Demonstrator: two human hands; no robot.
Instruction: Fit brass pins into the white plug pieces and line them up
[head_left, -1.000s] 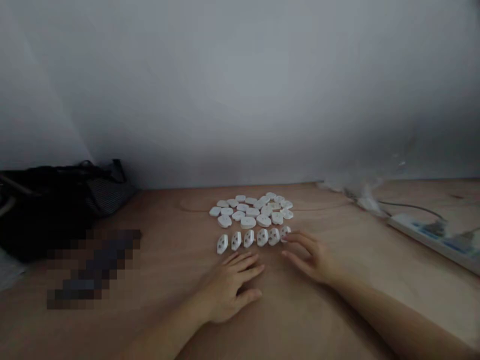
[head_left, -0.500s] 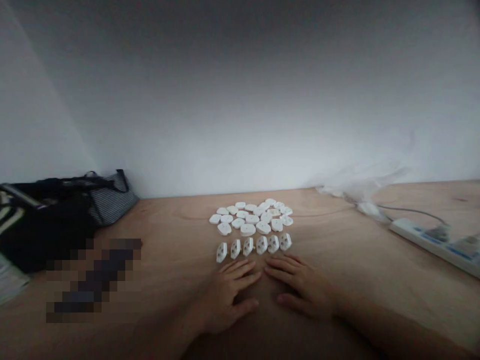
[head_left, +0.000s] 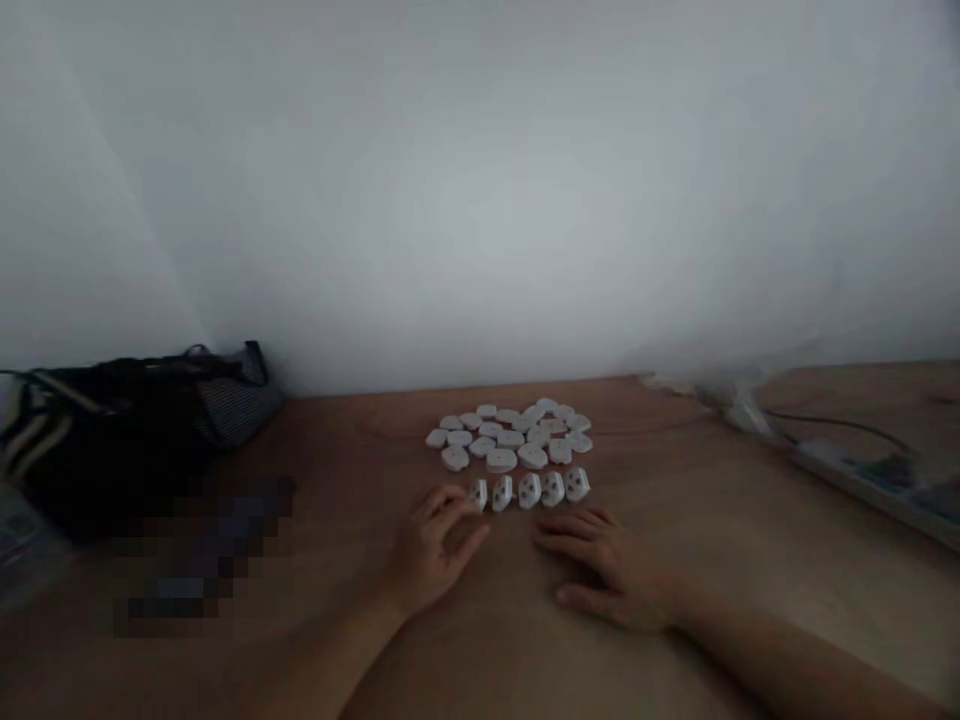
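My left hand is at the left end of a front row of white plug adapters. Its fingers curl over that end, with the thumb held apart from them. They hide the leftmost adapter and part of the adapter beside it; whether they touch either is unclear. The row's visible pieces stand on edge, socket holes facing me. My right hand lies open on the tabletop just before the row's right half, holding nothing. Behind the row sits a loose cluster of similar white adapters, mostly lying flat.
On the left are a black bag and a blurred-out dark object. A white power strip with a cable lies at the right, near crumpled clear plastic. A pale wall closes off the wooden table's back.
My left hand has shifted left and forward, its fingers now bent over the leftmost adapter. The right hand stays in nearly the same place. The picture has darkened and the view has shifted slightly.
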